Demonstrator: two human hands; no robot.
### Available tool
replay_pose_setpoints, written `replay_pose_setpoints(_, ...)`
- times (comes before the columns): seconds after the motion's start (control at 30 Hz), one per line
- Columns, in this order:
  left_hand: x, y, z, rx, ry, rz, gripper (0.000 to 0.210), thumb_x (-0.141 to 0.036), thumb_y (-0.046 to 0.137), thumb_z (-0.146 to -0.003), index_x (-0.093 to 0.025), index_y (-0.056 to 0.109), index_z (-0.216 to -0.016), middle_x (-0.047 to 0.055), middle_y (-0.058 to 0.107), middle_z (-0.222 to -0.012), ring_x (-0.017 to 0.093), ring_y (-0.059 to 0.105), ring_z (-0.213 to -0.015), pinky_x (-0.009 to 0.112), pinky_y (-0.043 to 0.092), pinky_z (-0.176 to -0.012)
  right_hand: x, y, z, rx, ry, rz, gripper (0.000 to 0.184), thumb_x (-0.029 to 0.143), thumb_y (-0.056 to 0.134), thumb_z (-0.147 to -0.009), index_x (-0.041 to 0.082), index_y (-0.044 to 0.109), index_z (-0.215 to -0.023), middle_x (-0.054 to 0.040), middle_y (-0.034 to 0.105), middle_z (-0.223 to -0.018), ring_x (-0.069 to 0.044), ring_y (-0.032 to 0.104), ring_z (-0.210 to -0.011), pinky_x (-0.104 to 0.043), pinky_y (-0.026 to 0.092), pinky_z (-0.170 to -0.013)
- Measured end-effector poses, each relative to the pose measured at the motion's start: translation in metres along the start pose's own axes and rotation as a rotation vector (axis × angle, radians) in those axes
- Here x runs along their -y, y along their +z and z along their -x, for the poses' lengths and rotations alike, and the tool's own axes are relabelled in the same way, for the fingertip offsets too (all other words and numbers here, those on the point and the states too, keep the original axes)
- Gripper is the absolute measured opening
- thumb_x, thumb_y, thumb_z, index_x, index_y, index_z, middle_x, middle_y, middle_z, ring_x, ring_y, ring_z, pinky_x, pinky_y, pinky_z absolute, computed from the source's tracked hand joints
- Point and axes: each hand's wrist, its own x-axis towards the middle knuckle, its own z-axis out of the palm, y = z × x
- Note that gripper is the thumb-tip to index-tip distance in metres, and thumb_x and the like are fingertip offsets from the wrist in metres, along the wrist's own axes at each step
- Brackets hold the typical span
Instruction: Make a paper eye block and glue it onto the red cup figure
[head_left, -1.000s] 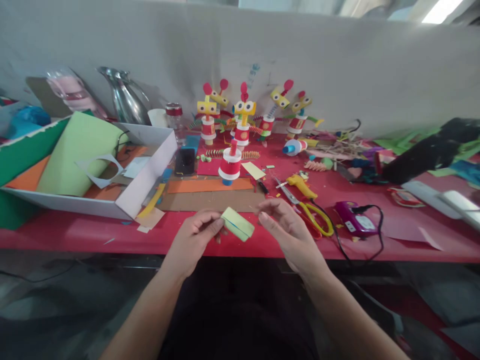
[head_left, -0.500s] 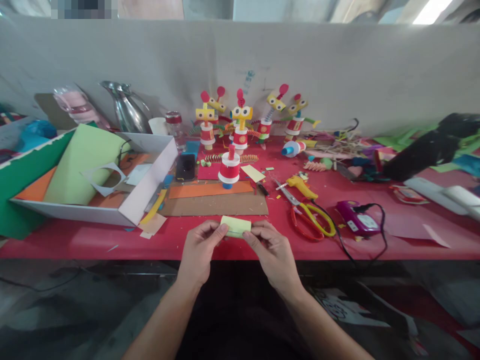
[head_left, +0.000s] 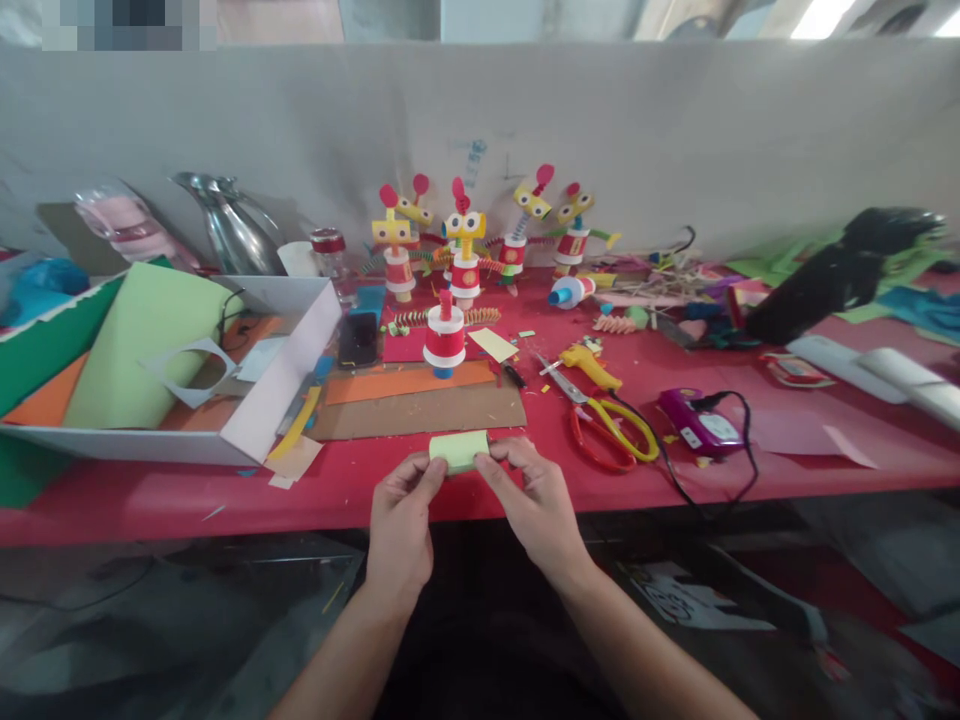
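Both hands at the front edge of the red table (head_left: 349, 480), raised over it. Left hand (head_left: 401, 515) pinches the left end of a pale green paper (head_left: 459, 448) between thumb and fingers; right hand (head_left: 538, 500) pinches the right end likewise. Paper curves over, lengthwise between the two hands, just in front of the cardboard (head_left: 420, 418). An orange strip (head_left: 409, 383) lies on the cardboard's far side. Behind the paper, a red-and-white cup figure (head_left: 445, 345) stands upright. To the right of the hands: scissors (head_left: 631, 430), blades pointing away, beside a yellow glue gun (head_left: 594, 367); farther right, a purple power block (head_left: 697, 425). To the left, a white box (head_left: 289, 375) holds coloured sheets. Finished-looking figures (head_left: 465, 268) stand near the wall.
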Motion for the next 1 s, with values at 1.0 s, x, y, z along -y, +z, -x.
replay_pose_setpoints(1.0, -0.039, -0.010, -0.011, 0.569, -0.054, -0.486, 0.019, -0.036, 0.060, -0.088, -0.023, 0.063, -0.102, 0.004, 0.062, -0.102, 0.017, 0.057, -0.094, 0.028, 0.045, -0.080, 0.012, -0.017, -0.003, 0.323, -0.038, 0.098, 0.017, 0.026, 0.060, -0.087, 0.023, 0.070, -0.074, -0.0002, 0.066, -0.071, -0.019, 0.057, -0.076, -0.032, 0.043, -0.075)
